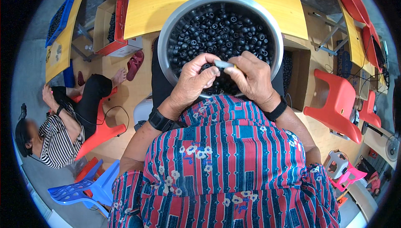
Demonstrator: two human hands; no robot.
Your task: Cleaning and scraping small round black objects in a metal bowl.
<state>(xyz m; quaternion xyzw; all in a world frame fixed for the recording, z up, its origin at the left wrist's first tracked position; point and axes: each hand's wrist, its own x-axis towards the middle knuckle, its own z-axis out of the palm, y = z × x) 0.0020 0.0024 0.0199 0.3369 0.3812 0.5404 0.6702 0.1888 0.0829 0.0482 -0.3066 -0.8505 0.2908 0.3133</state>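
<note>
A wide metal basin sits in front of my body, filled with many small black ring-shaped parts. Over its near side, my two hands meet almost fingertip to fingertip. My left hand is closed in a pinch around what looks like one small black part, mostly covered by the fingers. Between the thumb and fingers of my right hand is a short, flat grey blade-like tool with a bit of yellow at the grip. Its tip reaches the left fingertips; whether it touches the part is unclear.
Beyond the basin stands a yellow wooden table. Cardboard boxes flank it, one red and white at left. A red stool is at right and a blue chair at lower left. Another person sits at left by a side table.
</note>
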